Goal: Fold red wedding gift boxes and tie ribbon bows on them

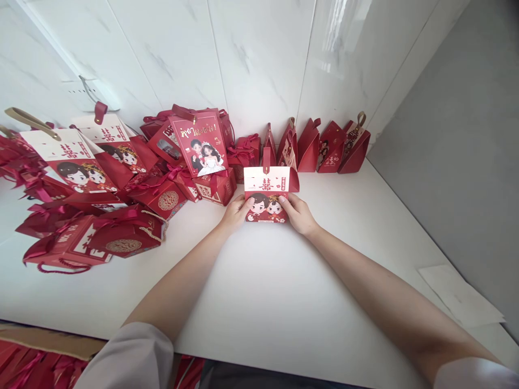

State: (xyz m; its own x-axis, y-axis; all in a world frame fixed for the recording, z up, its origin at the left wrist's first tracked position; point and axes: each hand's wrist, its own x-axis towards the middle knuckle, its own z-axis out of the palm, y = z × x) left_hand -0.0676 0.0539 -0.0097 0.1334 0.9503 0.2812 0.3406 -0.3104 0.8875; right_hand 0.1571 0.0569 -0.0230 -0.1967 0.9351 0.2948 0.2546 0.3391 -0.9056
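Between my two hands is a red and white gift box [266, 186] with a cartoon couple on its front and a red strap on top. My left hand [237, 212] grips its left side, thumb on the front. On the right side my right hand [299, 213] holds it the same way, thumb pressed near the printed faces. The fingers behind the box are hidden. Just behind it stands a row of folded red boxes [308, 148] along the wall. A red box with a printed bride and groom [200, 146] leans to the left of my hands.
Piled red gift boxes [125, 232] with ribbons and rope handles cover the table's left side. A white paper [460, 294] lies at the right edge. Marbled wall panels [259, 65] rise behind the white table [284, 302]. Below its front edge, a cardboard carton [48, 343] holds red items.
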